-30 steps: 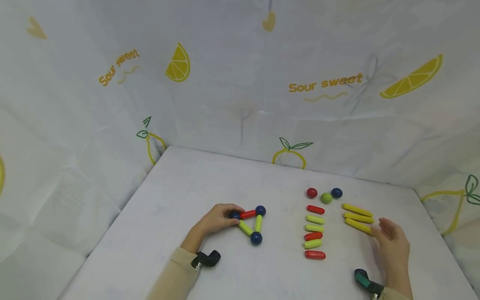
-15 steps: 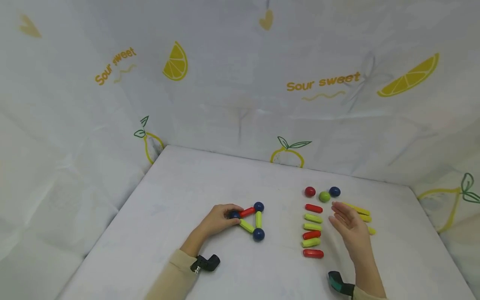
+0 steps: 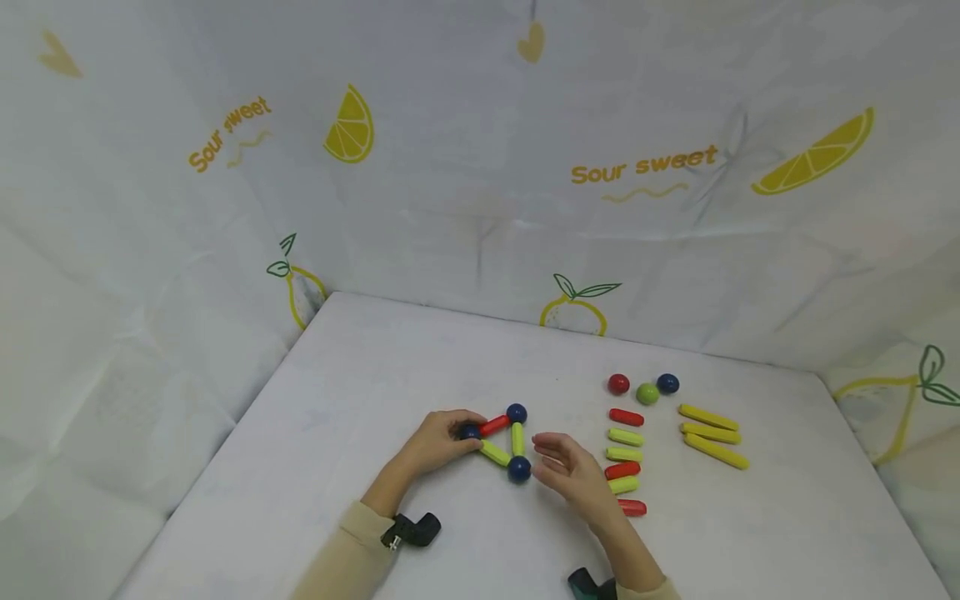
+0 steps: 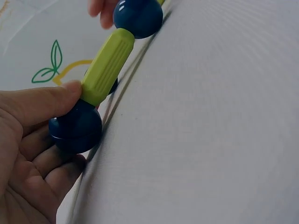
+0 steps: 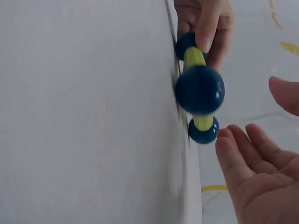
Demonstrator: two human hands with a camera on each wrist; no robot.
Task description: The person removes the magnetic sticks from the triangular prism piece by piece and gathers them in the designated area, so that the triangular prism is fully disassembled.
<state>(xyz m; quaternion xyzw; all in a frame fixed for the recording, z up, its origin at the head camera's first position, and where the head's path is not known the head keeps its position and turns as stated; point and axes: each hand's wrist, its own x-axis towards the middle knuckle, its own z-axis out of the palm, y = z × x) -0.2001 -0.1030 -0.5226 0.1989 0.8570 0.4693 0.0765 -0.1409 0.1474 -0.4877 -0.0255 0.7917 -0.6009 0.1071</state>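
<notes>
A triangle of three blue balls joined by one red rod (image 3: 494, 426) and two lime-green rods (image 3: 495, 452) is in the middle of the head view. My left hand (image 3: 442, 440) grips its left corner ball (image 4: 77, 128), thumb on one side and fingers on the other. My right hand (image 3: 573, 475) holds nothing; its fingers are spread from the thumb, close to the right of the near blue ball (image 3: 519, 469). In the right wrist view, that hand's fingertips (image 5: 224, 140) lie beside the triangle's balls.
Right of the triangle lies a column of short red and lime rods (image 3: 626, 437), partly behind my right hand. Beyond it are a red ball (image 3: 618, 384), a green ball (image 3: 647, 394) and a blue ball (image 3: 667, 383). Three longer yellow rods (image 3: 710, 434) lie farther right.
My right hand has moved left from the yellow rods, across the column of short rods, to beside the triangle. My left hand keeps its grip; the triangle has turned slightly.
</notes>
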